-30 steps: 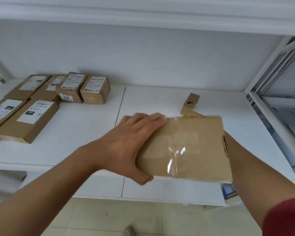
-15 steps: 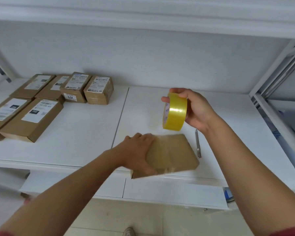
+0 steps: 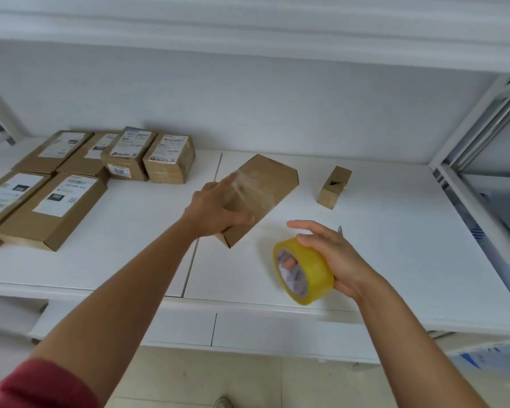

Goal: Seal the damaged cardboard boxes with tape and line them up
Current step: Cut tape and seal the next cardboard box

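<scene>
Left hand [image 3: 218, 207] now lays the taped box [image 3: 259, 198] flat toward ten o'clock for lining up, while right hand [image 3: 333, 254] has lowered, grasping the tape roll [image 3: 304, 270].

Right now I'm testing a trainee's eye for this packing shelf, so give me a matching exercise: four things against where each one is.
Things:
1. tape roll
2. taped box
3. small box
4. labelled boxes

Places:
A. grouped at the shelf's left
B. under the left hand
C. alone, far right on the shelf
D. held in the right hand

Pairs: 1-D, 2-B, 3-C, 4-A
</scene>
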Demonstrator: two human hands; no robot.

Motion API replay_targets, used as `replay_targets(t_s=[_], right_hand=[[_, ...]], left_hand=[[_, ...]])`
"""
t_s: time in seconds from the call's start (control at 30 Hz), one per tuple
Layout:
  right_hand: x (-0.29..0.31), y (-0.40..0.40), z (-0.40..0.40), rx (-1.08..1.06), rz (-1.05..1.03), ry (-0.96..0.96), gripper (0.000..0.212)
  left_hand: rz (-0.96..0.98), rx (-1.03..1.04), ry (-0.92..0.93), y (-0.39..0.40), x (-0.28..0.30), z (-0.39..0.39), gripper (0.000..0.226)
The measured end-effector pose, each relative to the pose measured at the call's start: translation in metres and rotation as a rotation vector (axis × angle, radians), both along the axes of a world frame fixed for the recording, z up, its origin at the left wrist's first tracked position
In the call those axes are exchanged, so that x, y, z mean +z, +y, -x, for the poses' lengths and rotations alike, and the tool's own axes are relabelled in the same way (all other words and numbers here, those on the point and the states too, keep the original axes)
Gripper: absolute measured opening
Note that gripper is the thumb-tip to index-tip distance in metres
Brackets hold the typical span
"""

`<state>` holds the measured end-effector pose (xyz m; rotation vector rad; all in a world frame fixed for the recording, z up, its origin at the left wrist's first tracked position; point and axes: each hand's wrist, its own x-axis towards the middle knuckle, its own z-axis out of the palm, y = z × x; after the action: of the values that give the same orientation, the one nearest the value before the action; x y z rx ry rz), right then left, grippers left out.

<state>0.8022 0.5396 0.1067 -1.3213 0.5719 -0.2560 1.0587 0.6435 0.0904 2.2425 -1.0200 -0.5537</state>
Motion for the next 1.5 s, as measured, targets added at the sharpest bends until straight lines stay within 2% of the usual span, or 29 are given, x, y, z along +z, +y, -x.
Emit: replay_targets(t_s=[0.07,0.2,0.27,0.33,0.43,0.5,0.63,0.7,0.77,0.83,0.9,0.97,1.03,1.1,1.17,1.2,1.23,1.27,1.33,1.4,1.47,1.5], right_hand=[[-0.005,-0.010,0.000,0.014,0.107,0.106,0.027],[-0.025,-0.031,-0.008,0.089,0.546,0.506,0.022],[-0.033,-0.035,-0.012,0.130,0.646,0.640,0.026],[-0.037,-0.036,-0.015,0.145,0.715,0.723,0.029],[-0.039,-0.038,-0.016,0.147,0.785,0.788,0.028],[-0.040,-0.040,-0.015,0.148,0.819,0.815,0.029],[-0.043,-0.045,-0.016,0.115,0.779,0.802,0.030],[-0.043,-0.055,-0.017,-0.021,0.626,0.704,0.028],[-0.046,-0.074,-0.013,-0.270,0.540,0.639,0.028],[-0.058,-0.093,-0.003,-0.347,0.699,0.808,0.032],[-0.075,-0.104,0.005,-0.227,0.786,1.041,0.036],[-0.089,-0.108,0.005,-0.082,0.805,1.107,0.034],[-0.093,-0.110,0.002,0.008,0.852,1.077,0.022],[-0.084,-0.111,-0.002,-0.022,0.953,1.037,0.013],[-0.063,-0.109,-0.009,-0.269,1.055,0.853,0.019],[-0.047,-0.104,-0.016,-0.411,1.001,0.669,0.023],[-0.031,-0.098,-0.026,-0.529,0.820,0.417,0.023],[-0.017,-0.090,-0.037,-0.578,0.542,0.142,0.020],[-0.002,-0.073,-0.064,-0.477,0.039,-0.251,0.021],[-0.001,-0.057,-0.089,-0.322,-0.177,-0.347,0.023],[-0.010,-0.044,-0.105,-0.268,-0.159,-0.270,0.020],[-0.017,-0.041,-0.109,-0.270,-0.058,-0.182,0.021]], left_hand=[[-0.063,0.057,-0.048,0.000,-0.012,0.002,0.101],[-0.308,0.035,-0.182,-0.001,-0.042,0.012,0.094],[-0.383,0.025,-0.189,-0.001,-0.056,0.020,0.094],[-0.405,0.023,-0.275,-0.003,-0.066,0.025,0.097],[-0.324,-0.103,-0.502,-0.007,-0.082,0.027,0.101],[-0.252,-0.223,-0.508,-0.008,-0.089,0.028,0.101],[-0.239,-0.302,-0.632,-0.008,-0.092,0.034,0.080],[-0.284,-0.302,-0.646,-0.008,-0.092,0.037,0.074],[-0.314,-0.292,-0.633,-0.009,-0.093,0.039,0.072],[-0.306,-0.288,-0.640,-0.008,-0.094,0.040,0.072],[-0.296,-0.299,-0.673,-0.008,-0.096,0.040,0.072],[-0.287,-0.305,-0.670,-0.009,-0.098,0.040,0.071],[-0.287,-0.298,-0.649,-0.010,-0.099,0.039,0.070],[-0.294,-0.293,-0.644,-0.010,-0.099,0.038,0.071],[-0.299,-0.297,-0.641,-0.011,-0.101,0.038,0.070],[-0.298,-0.298,-0.635,-0.011,-0.101,0.037,0.070],[-0.292,-0.298,-0.631,-0.011,-0.102,0.037,0.070],[-0.287,-0.299,-0.630,-0.011,-0.102,0.037,0.070],[-0.289,-0.285,-0.638,-0.012,-0.103,0.038,0.072],[-0.303,-0.257,-0.619,-0.012,-0.103,0.038,0.075],[-0.322,-0.249,-0.593,-0.013,-0.102,0.037,0.077],[-0.332,-0.254,-0.584,-0.014,-0.102,0.037,0.077]])
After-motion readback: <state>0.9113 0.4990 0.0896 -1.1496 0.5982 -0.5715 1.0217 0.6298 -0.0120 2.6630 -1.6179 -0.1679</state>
